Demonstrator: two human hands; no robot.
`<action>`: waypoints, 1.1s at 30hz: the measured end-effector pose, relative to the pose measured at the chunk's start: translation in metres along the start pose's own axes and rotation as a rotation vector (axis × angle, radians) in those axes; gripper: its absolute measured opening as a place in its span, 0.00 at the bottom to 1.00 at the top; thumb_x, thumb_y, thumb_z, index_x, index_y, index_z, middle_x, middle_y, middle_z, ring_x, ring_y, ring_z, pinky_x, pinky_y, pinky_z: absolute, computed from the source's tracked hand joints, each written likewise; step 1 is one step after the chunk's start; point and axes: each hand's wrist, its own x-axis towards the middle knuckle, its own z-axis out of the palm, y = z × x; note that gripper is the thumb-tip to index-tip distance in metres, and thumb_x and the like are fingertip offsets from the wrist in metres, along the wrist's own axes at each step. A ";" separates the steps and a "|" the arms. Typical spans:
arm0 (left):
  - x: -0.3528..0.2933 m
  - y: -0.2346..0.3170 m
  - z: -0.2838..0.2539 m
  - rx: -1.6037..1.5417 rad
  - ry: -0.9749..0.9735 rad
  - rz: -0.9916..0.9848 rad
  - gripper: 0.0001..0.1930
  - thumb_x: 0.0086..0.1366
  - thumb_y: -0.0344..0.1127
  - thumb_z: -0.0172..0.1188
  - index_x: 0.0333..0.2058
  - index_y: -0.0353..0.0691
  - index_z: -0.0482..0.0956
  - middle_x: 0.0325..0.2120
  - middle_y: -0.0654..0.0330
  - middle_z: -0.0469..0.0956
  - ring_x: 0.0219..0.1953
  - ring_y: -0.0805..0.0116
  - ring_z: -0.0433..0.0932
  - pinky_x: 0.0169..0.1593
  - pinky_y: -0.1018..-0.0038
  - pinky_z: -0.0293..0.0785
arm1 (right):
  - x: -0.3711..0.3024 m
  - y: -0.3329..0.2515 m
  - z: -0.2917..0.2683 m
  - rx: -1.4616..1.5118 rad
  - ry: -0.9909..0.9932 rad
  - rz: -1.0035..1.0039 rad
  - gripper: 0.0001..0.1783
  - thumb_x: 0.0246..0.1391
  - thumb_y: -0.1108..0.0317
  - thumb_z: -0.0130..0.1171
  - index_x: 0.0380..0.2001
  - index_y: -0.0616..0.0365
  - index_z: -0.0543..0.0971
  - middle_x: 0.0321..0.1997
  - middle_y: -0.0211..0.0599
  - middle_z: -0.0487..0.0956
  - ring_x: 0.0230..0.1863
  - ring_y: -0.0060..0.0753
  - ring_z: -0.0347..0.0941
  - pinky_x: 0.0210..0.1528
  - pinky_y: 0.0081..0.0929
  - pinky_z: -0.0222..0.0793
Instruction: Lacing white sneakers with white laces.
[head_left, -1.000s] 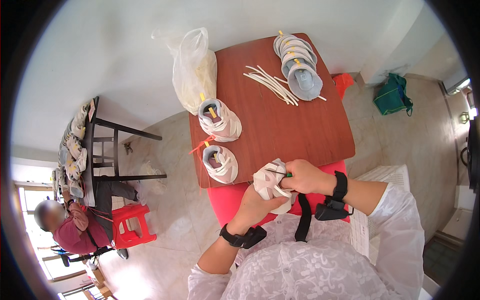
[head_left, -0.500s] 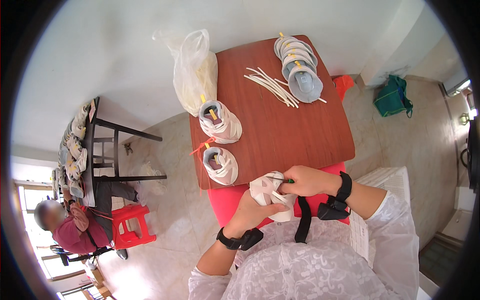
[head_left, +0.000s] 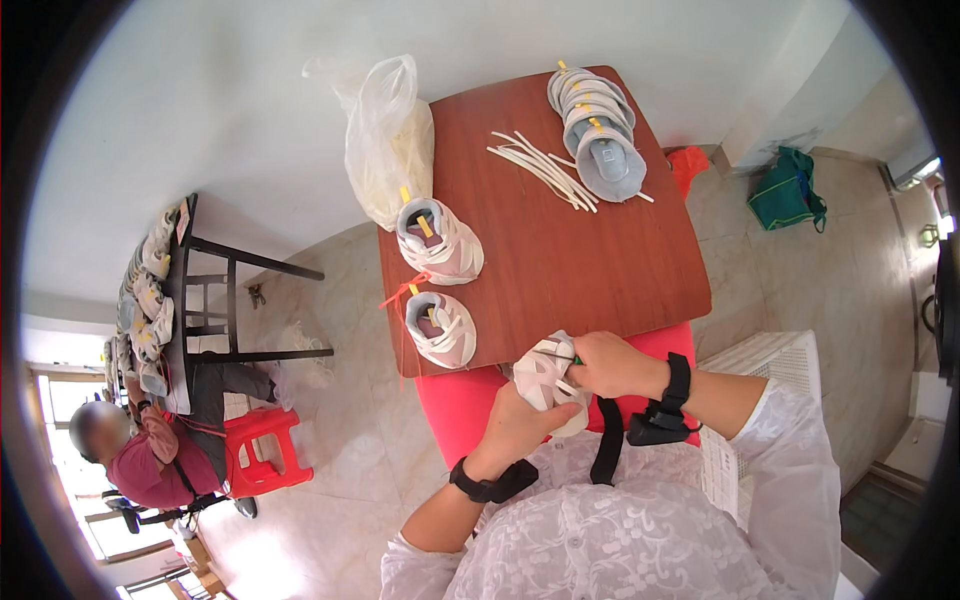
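A pale pink and white shoe upper (head_left: 542, 378) is held over my lap, just off the table's near edge. My left hand (head_left: 520, 428) is closed around its lower side, thumb across it. In my right hand (head_left: 612, 366) is a thin dark tool with a green handle (head_left: 577, 361); its shaft lies over the top of the upper, and I cannot tell whether the tip goes into it. Two similar shoe uppers stand at the table's left edge, the nearer one (head_left: 440, 330) and the farther one (head_left: 440, 243). A red cord (head_left: 404, 290) lies between them.
On the brown table (head_left: 560, 270) are white strips (head_left: 545, 170) and a row of nested uppers (head_left: 608, 165). A plastic bag (head_left: 390, 150) sits at its far left corner. A white crate (head_left: 770, 365) stands right of me. Left, a person (head_left: 160, 465) sits at a table of shoes.
Both hands and the shoe upper have shifted slightly right. The upper has turned a little, showing more of its crossed overlays. The thin tool stays against its top.
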 end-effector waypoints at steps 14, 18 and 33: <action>-0.005 0.006 -0.019 -0.250 -0.054 -0.076 0.21 0.53 0.23 0.67 0.47 0.34 0.74 0.39 0.63 0.78 0.41 0.75 0.76 0.45 0.75 0.76 | -0.018 -0.008 -0.027 0.354 -0.048 -0.168 0.15 0.54 0.60 0.57 0.32 0.64 0.76 0.28 0.44 0.78 0.28 0.38 0.76 0.30 0.33 0.68; -0.007 0.006 -0.019 -0.308 -0.065 -0.035 0.20 0.57 0.23 0.62 0.49 0.34 0.72 0.42 0.62 0.77 0.43 0.74 0.76 0.47 0.73 0.75 | -0.026 -0.007 -0.014 0.409 0.115 -0.140 0.13 0.52 0.63 0.60 0.32 0.63 0.74 0.30 0.41 0.77 0.28 0.37 0.76 0.30 0.32 0.68; -0.009 0.001 -0.009 0.079 0.103 0.102 0.15 0.61 0.27 0.53 0.48 0.35 0.73 0.37 0.57 0.79 0.40 0.69 0.78 0.44 0.72 0.73 | -0.031 -0.037 0.014 0.138 0.484 -0.253 0.08 0.47 0.72 0.65 0.32 0.62 0.80 0.35 0.37 0.73 0.32 0.35 0.75 0.32 0.28 0.72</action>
